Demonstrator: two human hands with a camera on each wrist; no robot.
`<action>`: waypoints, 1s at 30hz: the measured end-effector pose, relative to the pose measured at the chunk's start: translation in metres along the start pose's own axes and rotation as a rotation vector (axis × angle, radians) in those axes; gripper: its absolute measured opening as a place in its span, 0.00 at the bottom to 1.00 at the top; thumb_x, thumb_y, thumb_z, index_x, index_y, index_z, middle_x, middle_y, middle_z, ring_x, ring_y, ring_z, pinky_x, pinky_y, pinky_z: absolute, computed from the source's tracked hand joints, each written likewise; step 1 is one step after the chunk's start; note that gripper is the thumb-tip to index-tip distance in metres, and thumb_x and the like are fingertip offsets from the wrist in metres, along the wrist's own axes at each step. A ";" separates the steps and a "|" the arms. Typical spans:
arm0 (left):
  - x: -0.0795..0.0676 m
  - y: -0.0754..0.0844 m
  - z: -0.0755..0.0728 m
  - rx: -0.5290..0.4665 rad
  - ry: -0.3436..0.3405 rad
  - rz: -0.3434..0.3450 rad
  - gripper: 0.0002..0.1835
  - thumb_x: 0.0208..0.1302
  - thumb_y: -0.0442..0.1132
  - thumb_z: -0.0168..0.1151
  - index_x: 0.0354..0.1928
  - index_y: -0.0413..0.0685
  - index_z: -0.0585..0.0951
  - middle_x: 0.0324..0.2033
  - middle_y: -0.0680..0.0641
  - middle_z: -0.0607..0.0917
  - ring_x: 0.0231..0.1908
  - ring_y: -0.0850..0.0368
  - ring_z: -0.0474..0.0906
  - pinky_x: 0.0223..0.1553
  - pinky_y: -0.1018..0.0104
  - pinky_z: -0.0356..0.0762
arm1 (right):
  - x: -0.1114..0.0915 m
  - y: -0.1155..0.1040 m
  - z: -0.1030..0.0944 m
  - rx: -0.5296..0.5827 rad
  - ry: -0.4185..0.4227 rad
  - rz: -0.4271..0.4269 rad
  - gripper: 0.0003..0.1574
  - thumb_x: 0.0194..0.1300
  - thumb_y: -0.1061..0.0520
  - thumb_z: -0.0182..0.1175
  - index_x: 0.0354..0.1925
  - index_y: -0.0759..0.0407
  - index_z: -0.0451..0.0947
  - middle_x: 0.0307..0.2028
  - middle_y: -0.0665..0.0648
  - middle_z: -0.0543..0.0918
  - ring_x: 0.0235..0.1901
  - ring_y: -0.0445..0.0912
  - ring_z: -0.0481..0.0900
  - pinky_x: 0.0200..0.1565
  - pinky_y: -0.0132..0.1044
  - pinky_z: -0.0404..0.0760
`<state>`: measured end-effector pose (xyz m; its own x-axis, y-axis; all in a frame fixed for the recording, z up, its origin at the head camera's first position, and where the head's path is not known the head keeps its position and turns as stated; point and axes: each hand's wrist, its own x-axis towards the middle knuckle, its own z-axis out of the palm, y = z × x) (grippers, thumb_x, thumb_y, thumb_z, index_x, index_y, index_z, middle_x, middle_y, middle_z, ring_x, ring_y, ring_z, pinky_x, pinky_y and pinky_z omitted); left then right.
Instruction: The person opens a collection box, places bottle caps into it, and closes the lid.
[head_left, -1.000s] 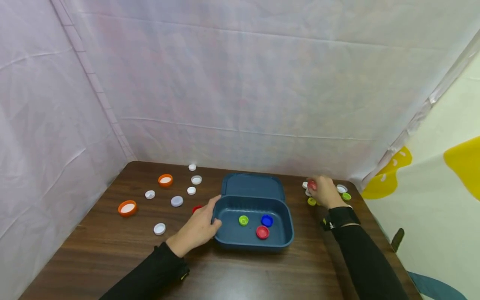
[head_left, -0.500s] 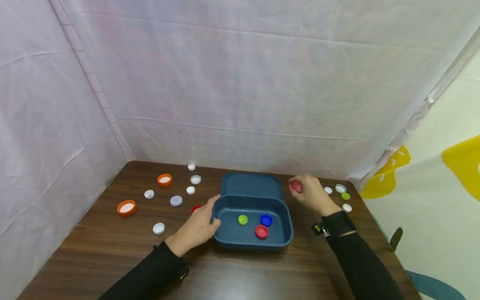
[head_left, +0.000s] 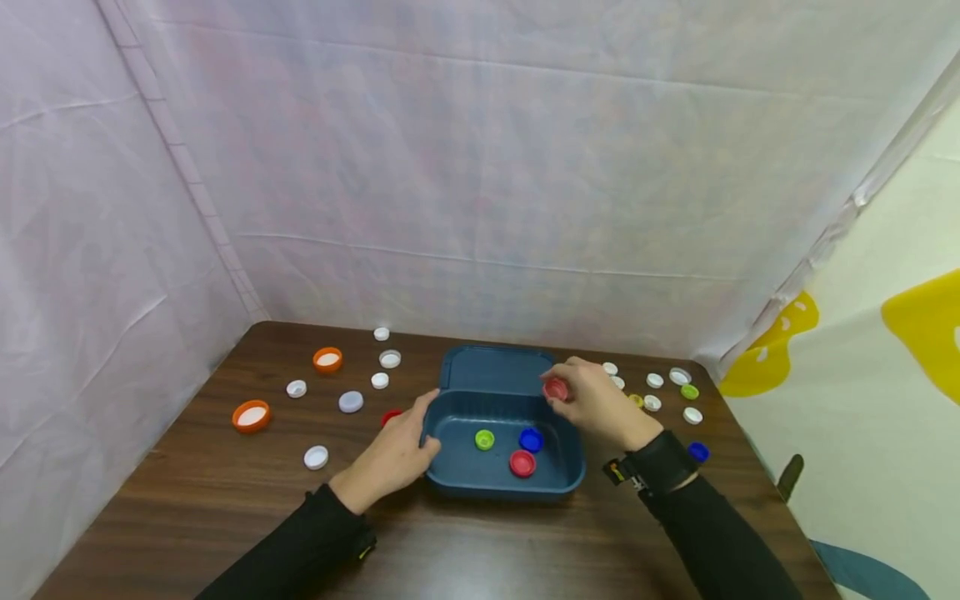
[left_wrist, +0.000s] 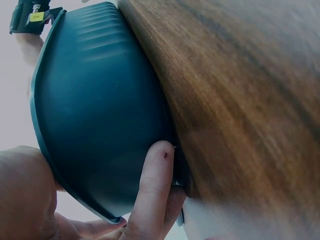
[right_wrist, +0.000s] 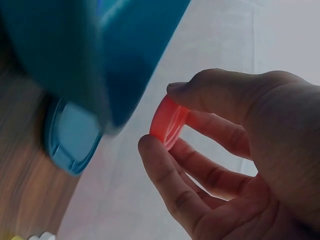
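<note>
A dark blue plastic box (head_left: 465, 483) stands on the table, its lid (head_left: 491, 369) lying flat behind it. Inside are a green bottle cap (head_left: 484, 440), a blue bottle cap (head_left: 531, 440) and a red bottle cap (head_left: 522, 463). My left hand (head_left: 393, 457) grips the box's left side, fingers against the outer wall (left_wrist: 105, 125) in the left wrist view. Thumb and fingertips of my right hand (head_left: 600, 404) pinch another red cap (right_wrist: 167, 122) above the box's back right corner. That cap is apart from the box in the right wrist view.
Orange rings with white centres (head_left: 251, 416) and several white caps (head_left: 316, 457) lie to the left. A red cap (head_left: 390, 417) sits partly behind my left hand. On the right are more white caps (head_left: 692, 415), a green one (head_left: 689, 391) and a blue one (head_left: 698, 452).
My right hand has carried the red cap leftward from the caps on the right to over the box's back right corner. The left hand has stayed on the box.
</note>
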<state>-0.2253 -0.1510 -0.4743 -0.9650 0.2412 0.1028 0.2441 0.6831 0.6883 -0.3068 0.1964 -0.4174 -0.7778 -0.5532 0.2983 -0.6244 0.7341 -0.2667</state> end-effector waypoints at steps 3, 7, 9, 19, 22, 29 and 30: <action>0.000 0.000 0.000 0.002 0.001 0.004 0.45 0.76 0.32 0.66 0.91 0.41 0.62 0.67 0.32 0.84 0.23 0.59 0.72 0.41 0.58 0.79 | 0.002 -0.009 0.000 0.010 -0.032 -0.022 0.21 0.74 0.58 0.80 0.61 0.63 0.92 0.50 0.62 0.92 0.44 0.49 0.90 0.46 0.44 0.95; 0.001 0.001 -0.001 0.004 0.005 0.011 0.45 0.76 0.32 0.66 0.91 0.41 0.62 0.67 0.33 0.85 0.24 0.59 0.72 0.41 0.59 0.79 | 0.003 -0.022 0.000 0.010 -0.067 -0.063 0.22 0.73 0.59 0.81 0.61 0.63 0.92 0.50 0.61 0.92 0.45 0.48 0.89 0.47 0.41 0.95; 0.001 0.001 -0.001 -0.001 0.003 0.009 0.45 0.76 0.32 0.66 0.91 0.41 0.62 0.67 0.33 0.85 0.24 0.58 0.73 0.41 0.59 0.79 | 0.004 -0.028 0.001 0.010 -0.087 -0.094 0.21 0.73 0.60 0.81 0.61 0.63 0.92 0.50 0.61 0.91 0.44 0.48 0.89 0.47 0.39 0.94; 0.002 0.000 -0.001 0.015 0.002 0.000 0.44 0.77 0.32 0.67 0.91 0.42 0.63 0.69 0.34 0.84 0.33 0.56 0.78 0.51 0.51 0.84 | 0.012 -0.067 0.013 -0.008 -0.272 -0.227 0.21 0.71 0.66 0.80 0.61 0.62 0.92 0.50 0.61 0.90 0.48 0.49 0.91 0.48 0.35 0.93; 0.002 0.000 -0.001 0.009 0.000 -0.004 0.44 0.78 0.32 0.67 0.91 0.43 0.63 0.70 0.34 0.84 0.33 0.56 0.79 0.51 0.51 0.84 | 0.013 -0.078 0.019 -0.025 -0.360 -0.232 0.21 0.73 0.64 0.80 0.62 0.60 0.92 0.51 0.60 0.91 0.48 0.47 0.91 0.48 0.33 0.92; 0.001 -0.002 0.001 0.020 0.007 0.006 0.43 0.77 0.33 0.67 0.91 0.43 0.64 0.69 0.35 0.85 0.36 0.56 0.80 0.53 0.51 0.84 | 0.014 -0.085 0.032 -0.049 -0.460 -0.307 0.15 0.76 0.64 0.77 0.58 0.59 0.94 0.51 0.59 0.93 0.47 0.44 0.91 0.46 0.28 0.89; 0.001 -0.002 0.001 0.020 0.006 0.003 0.43 0.77 0.33 0.67 0.91 0.43 0.64 0.69 0.35 0.85 0.34 0.56 0.79 0.52 0.51 0.84 | 0.014 -0.086 0.033 -0.049 -0.466 -0.314 0.13 0.77 0.64 0.76 0.57 0.59 0.94 0.50 0.59 0.94 0.47 0.44 0.91 0.46 0.28 0.89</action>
<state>-0.2269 -0.1515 -0.4756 -0.9647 0.2394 0.1096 0.2492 0.6960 0.6735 -0.2663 0.1129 -0.4211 -0.5112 -0.8555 -0.0825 -0.8359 0.5172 -0.1837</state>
